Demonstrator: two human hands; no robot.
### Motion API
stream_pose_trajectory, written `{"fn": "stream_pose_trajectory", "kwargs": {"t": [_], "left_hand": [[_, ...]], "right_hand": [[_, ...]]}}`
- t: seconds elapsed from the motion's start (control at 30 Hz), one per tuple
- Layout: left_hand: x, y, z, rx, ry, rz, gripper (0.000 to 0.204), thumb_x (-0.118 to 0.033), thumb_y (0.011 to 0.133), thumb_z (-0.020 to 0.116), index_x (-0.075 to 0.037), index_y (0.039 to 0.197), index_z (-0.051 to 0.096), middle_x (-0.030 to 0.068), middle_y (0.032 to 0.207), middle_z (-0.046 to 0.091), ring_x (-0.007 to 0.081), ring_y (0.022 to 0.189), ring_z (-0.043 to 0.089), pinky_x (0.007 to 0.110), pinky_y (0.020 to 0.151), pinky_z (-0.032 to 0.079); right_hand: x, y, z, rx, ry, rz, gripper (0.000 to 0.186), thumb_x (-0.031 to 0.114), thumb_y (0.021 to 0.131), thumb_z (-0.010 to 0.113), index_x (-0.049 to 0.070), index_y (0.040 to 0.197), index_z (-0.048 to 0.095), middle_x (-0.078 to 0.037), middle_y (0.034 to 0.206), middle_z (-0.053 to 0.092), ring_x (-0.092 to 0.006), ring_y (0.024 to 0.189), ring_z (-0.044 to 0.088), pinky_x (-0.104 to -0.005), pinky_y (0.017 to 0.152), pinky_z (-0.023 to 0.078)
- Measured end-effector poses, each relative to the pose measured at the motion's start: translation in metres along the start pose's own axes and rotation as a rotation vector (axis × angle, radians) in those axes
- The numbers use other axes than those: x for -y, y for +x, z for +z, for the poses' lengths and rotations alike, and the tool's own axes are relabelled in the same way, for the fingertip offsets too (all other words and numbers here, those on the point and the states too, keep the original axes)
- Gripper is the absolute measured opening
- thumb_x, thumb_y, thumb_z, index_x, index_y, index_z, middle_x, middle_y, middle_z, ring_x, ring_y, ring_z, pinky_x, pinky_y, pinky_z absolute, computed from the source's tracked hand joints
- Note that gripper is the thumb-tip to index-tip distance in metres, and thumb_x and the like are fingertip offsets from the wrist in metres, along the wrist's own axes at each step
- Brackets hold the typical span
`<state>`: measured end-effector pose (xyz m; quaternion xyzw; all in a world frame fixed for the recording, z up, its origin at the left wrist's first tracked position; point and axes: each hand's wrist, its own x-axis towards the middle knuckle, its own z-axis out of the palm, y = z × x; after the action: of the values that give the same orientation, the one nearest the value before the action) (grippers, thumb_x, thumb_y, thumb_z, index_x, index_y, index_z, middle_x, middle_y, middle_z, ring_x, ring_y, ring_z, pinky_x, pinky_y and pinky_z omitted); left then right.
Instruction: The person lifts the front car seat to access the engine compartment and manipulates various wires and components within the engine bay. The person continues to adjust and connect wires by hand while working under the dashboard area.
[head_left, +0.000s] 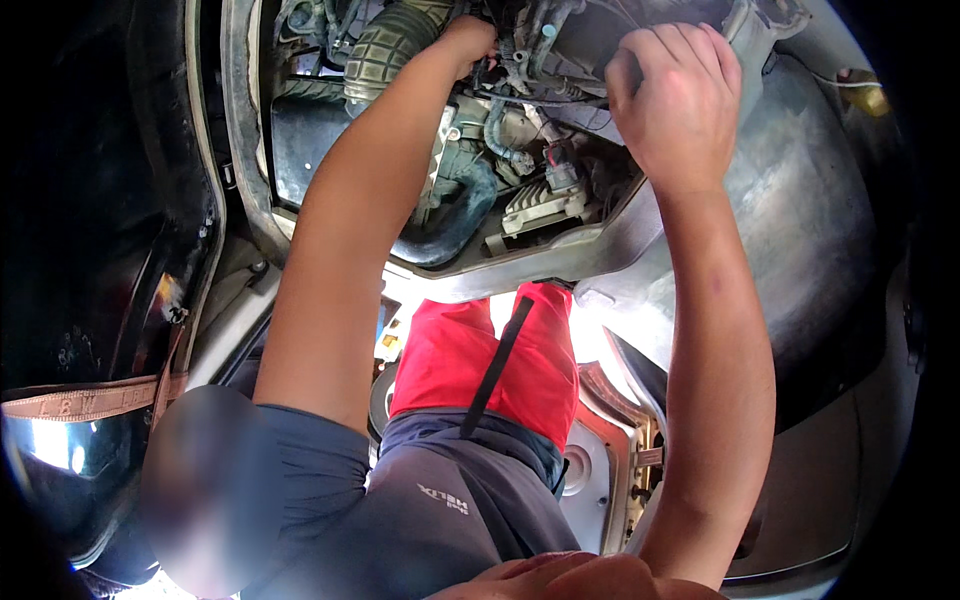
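My left hand [470,45] reaches into an engine bay, just right of a ribbed air intake hose [392,52]. Its fingers are curled among wiring and small hoses [515,60]; what they hold is hidden. Farther right, my right hand [680,105] is raised above the bay's right side, back of the hand showing. Its fingers bend away and its thumb is tucked in, so I cannot make out what is in its grasp. A thin dark cable [545,100] runs between the two hands.
Below the hands lie a finned metal module [545,207] with a plugged connector [561,170] and a thick black hose [460,220]. A black box [308,150] stands at left. The bay's metal edge [480,282] curves before my red trousers [450,350]. A brown strap [90,402] hangs left.
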<state>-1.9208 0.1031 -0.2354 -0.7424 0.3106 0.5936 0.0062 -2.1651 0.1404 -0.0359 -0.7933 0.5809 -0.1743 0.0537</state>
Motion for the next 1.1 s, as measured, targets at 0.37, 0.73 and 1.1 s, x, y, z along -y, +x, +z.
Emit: {"fn": "stream_pose_trajectory", "kwargs": {"t": [0.37, 0.73, 1.1], "left_hand": [[0.011, -0.02, -0.007, 0.193, -0.31, 0.015, 0.014, -0.012, 0.096, 0.06, 0.002, 0.1, 0.061, 0.0098, 0.086, 0.063, 0.0179, 0.073, 0.066, 0.03, 0.064, 0.064], [0.001, -0.039, -0.003, 0.178, -0.293, -0.026, 0.018, -0.014, 0.096, 0.058, 0.002, 0.102, 0.063, 0.0104, 0.089, 0.069, 0.0215, 0.077, 0.074, 0.027, 0.054, 0.058], [-0.002, -0.045, 0.002, 0.159, -0.067, -0.034, 0.024, -0.023, 0.097, 0.054, -0.002, 0.102, 0.065, 0.0043, 0.088, 0.068, 0.0173, 0.076, 0.065, 0.034, 0.067, 0.054]], "right_hand": [[-0.008, -0.004, 0.012, -0.048, -0.009, -0.02, 0.006, 0.015, 0.077, 0.068, 0.011, 0.074, 0.066, -0.003, 0.081, 0.066, -0.0222, 0.089, 0.062, -0.0382, 0.099, 0.043], [-0.007, -0.003, 0.013, -0.068, -0.022, -0.048, 0.005, 0.015, 0.077, 0.067, 0.011, 0.074, 0.067, -0.004, 0.079, 0.066, -0.0231, 0.087, 0.062, -0.0385, 0.098, 0.044], [-0.004, -0.003, 0.01, -0.015, -0.064, -0.051, 0.007, 0.017, 0.079, 0.065, 0.011, 0.076, 0.067, -0.004, 0.084, 0.068, -0.0243, 0.09, 0.062, -0.0392, 0.098, 0.044]]}}
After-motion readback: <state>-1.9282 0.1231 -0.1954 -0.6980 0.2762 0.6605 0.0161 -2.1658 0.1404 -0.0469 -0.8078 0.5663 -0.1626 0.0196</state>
